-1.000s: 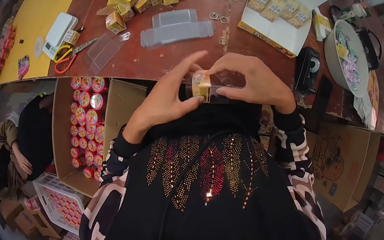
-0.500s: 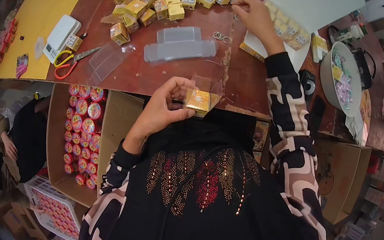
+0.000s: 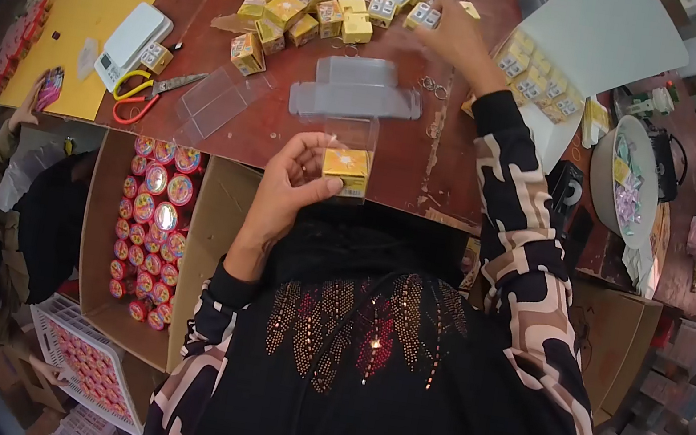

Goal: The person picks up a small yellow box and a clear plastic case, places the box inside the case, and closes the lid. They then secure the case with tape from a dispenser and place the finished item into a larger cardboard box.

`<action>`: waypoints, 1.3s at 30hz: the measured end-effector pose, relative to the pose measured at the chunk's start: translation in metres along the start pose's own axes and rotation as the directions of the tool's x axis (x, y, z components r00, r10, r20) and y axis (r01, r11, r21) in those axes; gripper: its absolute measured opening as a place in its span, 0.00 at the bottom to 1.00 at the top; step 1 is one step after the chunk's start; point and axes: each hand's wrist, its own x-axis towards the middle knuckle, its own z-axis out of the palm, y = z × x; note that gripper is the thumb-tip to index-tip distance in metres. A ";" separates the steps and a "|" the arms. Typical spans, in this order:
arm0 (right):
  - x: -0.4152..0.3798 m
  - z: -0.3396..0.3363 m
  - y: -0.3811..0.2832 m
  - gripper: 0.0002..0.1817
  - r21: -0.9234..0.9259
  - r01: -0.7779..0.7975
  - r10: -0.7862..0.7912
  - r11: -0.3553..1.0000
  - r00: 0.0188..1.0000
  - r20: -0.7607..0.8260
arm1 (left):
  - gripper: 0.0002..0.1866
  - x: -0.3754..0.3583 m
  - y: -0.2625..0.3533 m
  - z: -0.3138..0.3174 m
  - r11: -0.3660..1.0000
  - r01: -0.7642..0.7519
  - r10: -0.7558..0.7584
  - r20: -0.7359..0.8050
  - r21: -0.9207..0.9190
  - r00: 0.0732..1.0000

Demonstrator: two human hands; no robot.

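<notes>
My left hand holds a small yellow box inside a clear plastic case with its flap standing up, near the table's front edge. Farther out, my right hand has its fingers at a yellow-and-silver box at the right end of a pile of yellow boxes. Fingers and box overlap there, and the grip is hard to make out. Flat clear plastic cases lie between the pile and my left hand.
On the table are scissors, a white scale, an open white box of yellow boxes and a bowl. Below stands a carton of red round packs. A co-worker's hand is at the far left.
My left hand has turned the cased box more upright. My right hand has shifted to the box beside the pile. The view has moved slightly, and the co-worker's hand has reached up to the table edge.
</notes>
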 end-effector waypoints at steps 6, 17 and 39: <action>-0.089 -0.084 -0.059 0.21 0.084 0.304 -0.306 0.949 0.952 0.012 | 0.29 0.015 0.004 0.012 0.958 -0.054 0.079 0.080 -0.280 0.994; -0.162 -0.141 -0.108 0.28 0.477 0.206 -0.326 0.854 0.927 0.184 | 0.39 0.021 -0.003 0.039 0.878 0.166 -0.022 0.309 -0.449 0.951; -0.176 -0.159 -0.095 0.23 0.821 0.145 -0.161 0.552 0.985 -0.065 | 0.28 0.013 0.012 0.029 0.967 -0.005 0.066 0.232 -0.256 0.971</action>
